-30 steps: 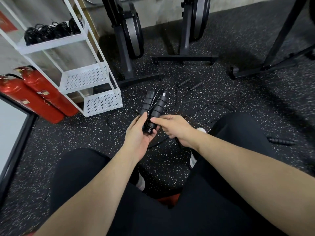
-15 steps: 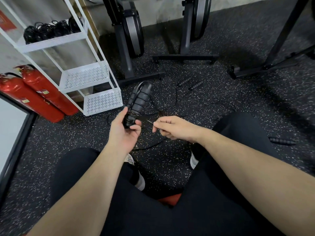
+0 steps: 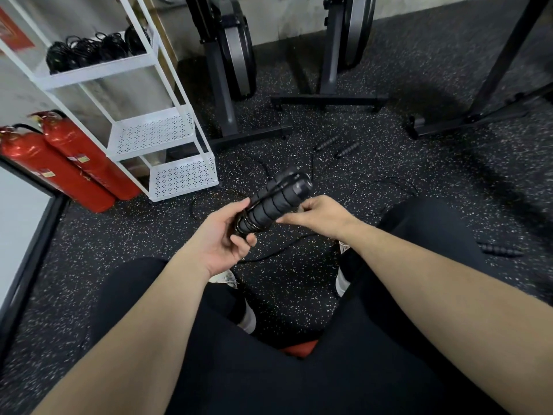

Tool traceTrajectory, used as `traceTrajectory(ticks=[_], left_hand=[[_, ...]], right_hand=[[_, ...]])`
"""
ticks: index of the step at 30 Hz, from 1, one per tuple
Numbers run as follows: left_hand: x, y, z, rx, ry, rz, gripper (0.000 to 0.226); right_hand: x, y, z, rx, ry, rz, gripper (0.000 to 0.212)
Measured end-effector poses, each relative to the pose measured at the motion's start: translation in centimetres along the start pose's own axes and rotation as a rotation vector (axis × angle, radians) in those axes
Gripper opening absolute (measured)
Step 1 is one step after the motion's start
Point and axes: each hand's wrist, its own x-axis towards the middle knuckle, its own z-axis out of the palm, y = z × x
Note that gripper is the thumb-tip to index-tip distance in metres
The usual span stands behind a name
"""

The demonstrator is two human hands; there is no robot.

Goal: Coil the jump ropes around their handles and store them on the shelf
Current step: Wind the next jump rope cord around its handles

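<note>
Jump rope handles (image 3: 273, 203), paired, gripped at the lower end by the left hand (image 3: 223, 235) above the floor; right hand (image 3: 320, 215) pinching the cord, coiling judged mid-way; next: further wraps, then the shelf (image 3: 98, 67)

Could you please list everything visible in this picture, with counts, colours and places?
Black foam jump-rope handles: two, paired, rope partly wound, held centre.
Loose black handles: three seen, on floor.
Thin black rope: trailing on speckled floor.
White perforated metal shelf: one, left.
Coiled black ropes: several, top tier.
Red fire extinguishers: two, left.
Dark exercise-machine frames: rear.
Left hand: grips handles.
Right hand: pinches rope.
</note>
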Motion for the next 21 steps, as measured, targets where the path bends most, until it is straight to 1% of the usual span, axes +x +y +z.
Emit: traceTrajectory(ticks=[1,2,3,4,5,6,7,9,10,11,13,14,16,18,19,21], left_hand=[[-0.1,-0.1,0.2,0.048,0.009,-0.007,0.038],[-0.1,-0.1,0.4,0.09,0.01,-0.018,0.037],[-0.2,-0.2,0.5,0.128,0.003,-0.032,0.036],[-0.3,-0.3,0.7,0.165,-0.003,-0.045,0.034],[-0.3,-0.4,0.8,0.205,-0.001,-0.056,0.032],[-0.4,-0.6,1.0,0.245,0.001,-0.068,0.03],[-0.4,-0.7,1.2,0.287,-0.001,-0.078,0.028],[-0.3,-0.9,1.1,0.372,-0.013,-0.088,0.028],[-0.2,-1.0,1.0,0.419,-0.015,-0.091,0.03],[-0.1,-1.0,0.8,0.474,-0.017,-0.088,0.029],[0.0,-1.1,0.5,0.615,-0.031,-0.065,0.017],[0.0,-1.1,0.5,0.691,-0.038,-0.049,0.013],[-0.2,-1.0,0.7,0.792,-0.045,-0.011,0.007],[-0.3,-1.0,0.9,0.815,-0.034,0.016,0.024],[-0.4,-0.9,1.0,0.811,-0.027,0.021,0.03],[-0.6,-0.7,1.2,0.812,-0.016,0.035,0.033]], right_hand=[[0.0,0.2,0.1,0.012,-0.005,-0.037,0.062],[0.1,0.6,0.1,0.01,-0.01,-0.077,0.055],[0.0,0.7,0.1,-0.041,-0.008,-0.1,0.039],[-0.1,0.8,-0.1,-0.105,0.007,-0.105,0.017],[-0.1,0.7,-0.3,-0.148,0.034,-0.096,0.015],[0.1,0.6,-0.5,-0.173,0.048,-0.089,0.024],[0.3,0.5,-0.6,-0.21,0.046,-0.059,0.026],[0.5,-0.6,-0.8,-0.4,0.032,0.002,0.015],[0.6,-0.8,-0.9,-0.463,0.03,0.014,0.016],[0.4,-1.0,-1.0,-0.46,0.019,-0.012,0.022],[0.3,-0.8,-1.2,-0.345,-0.021,-0.1,0.03],[0.1,-0.7,-1.3,-0.289,-0.05,-0.137,0.029],[0.0,-0.4,-1.6,-0.26,-0.072,-0.192,0.021],[0.0,-0.4,-1.8,-0.295,-0.043,-0.237,0.019],[0.0,-0.5,-1.9,-0.336,-0.011,-0.244,0.021],[-0.2,-0.7,-2.0,-0.457,0.069,-0.219,0.033]])
